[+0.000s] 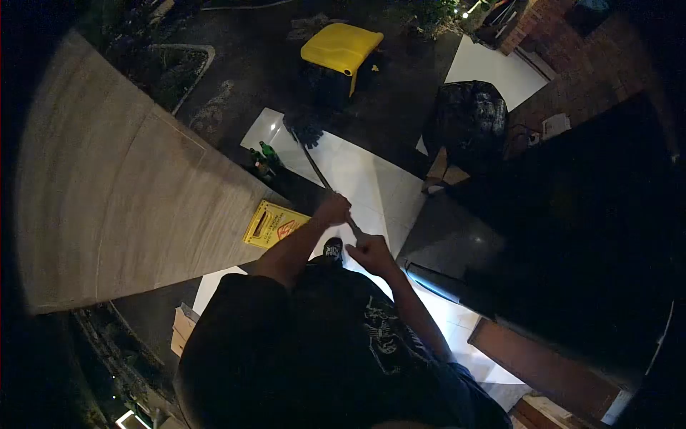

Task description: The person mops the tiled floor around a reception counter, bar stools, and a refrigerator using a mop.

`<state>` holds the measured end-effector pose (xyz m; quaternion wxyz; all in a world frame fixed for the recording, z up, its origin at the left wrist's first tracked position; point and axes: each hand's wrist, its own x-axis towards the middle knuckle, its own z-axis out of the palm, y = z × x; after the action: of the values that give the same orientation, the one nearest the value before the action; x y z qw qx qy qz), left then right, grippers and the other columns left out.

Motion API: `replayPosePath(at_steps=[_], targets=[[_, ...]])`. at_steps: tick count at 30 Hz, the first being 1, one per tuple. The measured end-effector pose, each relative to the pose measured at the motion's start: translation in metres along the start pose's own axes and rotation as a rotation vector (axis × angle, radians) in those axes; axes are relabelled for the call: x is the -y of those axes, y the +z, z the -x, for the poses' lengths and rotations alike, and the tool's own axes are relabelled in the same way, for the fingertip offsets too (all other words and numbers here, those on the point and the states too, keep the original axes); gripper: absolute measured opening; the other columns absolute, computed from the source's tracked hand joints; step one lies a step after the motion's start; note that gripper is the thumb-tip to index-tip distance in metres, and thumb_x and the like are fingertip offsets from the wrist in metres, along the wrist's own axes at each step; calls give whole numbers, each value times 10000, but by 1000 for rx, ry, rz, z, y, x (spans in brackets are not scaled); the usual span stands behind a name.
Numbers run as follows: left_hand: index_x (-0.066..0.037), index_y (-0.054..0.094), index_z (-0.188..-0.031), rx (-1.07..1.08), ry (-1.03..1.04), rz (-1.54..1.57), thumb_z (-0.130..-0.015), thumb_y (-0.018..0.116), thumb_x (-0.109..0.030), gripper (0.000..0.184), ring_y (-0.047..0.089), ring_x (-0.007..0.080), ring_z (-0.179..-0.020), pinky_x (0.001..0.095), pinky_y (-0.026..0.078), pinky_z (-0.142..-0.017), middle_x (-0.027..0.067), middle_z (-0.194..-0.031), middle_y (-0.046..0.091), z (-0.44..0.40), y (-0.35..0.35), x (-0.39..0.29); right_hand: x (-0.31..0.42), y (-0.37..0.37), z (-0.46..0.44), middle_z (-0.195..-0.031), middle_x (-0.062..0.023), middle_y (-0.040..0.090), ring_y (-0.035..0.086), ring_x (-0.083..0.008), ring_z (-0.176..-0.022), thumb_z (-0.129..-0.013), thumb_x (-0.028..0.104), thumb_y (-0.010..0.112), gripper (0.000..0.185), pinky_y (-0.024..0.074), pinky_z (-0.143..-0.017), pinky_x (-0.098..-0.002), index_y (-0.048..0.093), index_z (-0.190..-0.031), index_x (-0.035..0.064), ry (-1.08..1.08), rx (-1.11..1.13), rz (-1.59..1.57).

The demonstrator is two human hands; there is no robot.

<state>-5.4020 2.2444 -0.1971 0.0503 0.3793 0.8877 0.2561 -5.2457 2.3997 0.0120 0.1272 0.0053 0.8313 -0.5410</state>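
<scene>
My left hand (333, 209) is wrapped round the long handle of a mop (319, 172). Lower on the same handle, nearer my body, my right hand (372, 254) is closed too, its thumb sticking out to the left. The handle slants away to the upper left. At its far end, a dark, shaggy mop head (308, 135) lies against the white tiled floor (361, 168), near the edge of the dark ground. One dark shoe (333, 248) shows just below my hands.
A yellow caution sign (275, 224) and green bottles (268, 152) are to the left, beside a pale wall (136, 193). Ahead stands a yellow-lidded bin (341, 46). A black rubbish bag (471, 118) and cardboard (446, 171) are on the right.
</scene>
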Motion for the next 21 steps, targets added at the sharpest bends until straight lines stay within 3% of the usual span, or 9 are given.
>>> replayPosePath(at_steps=[1, 3, 5, 6, 8, 12, 15, 17, 21], targets=[[-103, 675, -760, -115, 126, 10, -743, 693, -299, 198, 649, 386, -864, 511, 544, -757, 157, -814, 659, 0, 9, -5, 6, -14, 10, -548, -92, 490, 449, -154, -495, -839, 283, 781, 449, 363, -488, -376, 535, -604, -11, 26, -11, 40], [-107, 665, -728, 172, 22, 7, -734, 702, -296, 192, 650, 374, -821, 509, 546, -707, 154, -778, 648, -13, -31, -66, 37, -48, 40, -536, -75, 461, 422, -141, -492, -841, 284, 789, 454, 339, -475, -357, 530, -586, 11, 121, 10, 28], [-100, 709, -751, 139, 33, 83, -755, 693, -256, 157, 669, 383, -791, 514, 551, -712, 166, -732, 658, -11, -45, -112, 41, -73, 69, -529, -43, 444, 393, -123, -491, -839, 258, 803, 458, 314, -469, -341, 511, -563, 38, 7, 7, 19], [-80, 716, -754, 255, 21, 34, -759, 691, -235, 157, 677, 381, -822, 519, 551, -724, 172, -762, 673, -13, -46, -130, 54, -84, 79, -531, -27, 431, 375, -112, -496, -836, 243, 809, 465, 301, -470, -339, 493, -557, 47, -17, 33, 62], [-122, 657, -706, 206, 76, 19, -766, 677, -290, 179, 650, 337, -767, 471, 528, -723, 113, -725, 651, -7, -51, -143, 60, -94, 83, -533, 0, 410, 351, -97, -509, -831, 239, 823, 493, 281, -475, -339, 461, -548, 60, -94, 66, 130], [-136, 661, -692, 133, 105, -20, -731, 690, -274, 146, 648, 324, -715, 468, 518, -697, 98, -691, 647, -22, -57, -126, 85, -105, 55, -555, -17, 481, 421, -102, -524, -824, 211, 825, 446, 320, -488, -339, 507, -554, 53, 96, 185, 123], [-137, 686, -709, 39, 63, 83, -678, 719, -196, 74, 663, 316, -746, 454, 520, -708, 96, -702, 652, -42, -81, -101, 100, -106, 15, -561, -60, 531, 477, -140, -495, -843, 332, 803, 448, 399, -495, -358, 593, -575, 40, -21, 166, 195], [-149, 666, -679, -109, 49, 183, -688, 703, -198, 63, 660, 305, -726, 457, 503, -698, 77, -686, 651, -56, -93, -77, 109, -104, -16, -542, -50, 540, 449, -124, -465, -845, 337, 801, 453, 384, -470, -346, 565, -578, 58, -51, 133, 118], [-142, 644, -658, -92, -137, 136, -687, 684, -199, 76, 656, 325, -730, 444, 506, -705, 95, -692, 651, -81, -127, -30, 134, -90, -84, -478, -40, 518, 410, -119, -440, -851, 345, 788, 474, 361, -462, -338, 565, -553, 51, -79, 157, 88]])
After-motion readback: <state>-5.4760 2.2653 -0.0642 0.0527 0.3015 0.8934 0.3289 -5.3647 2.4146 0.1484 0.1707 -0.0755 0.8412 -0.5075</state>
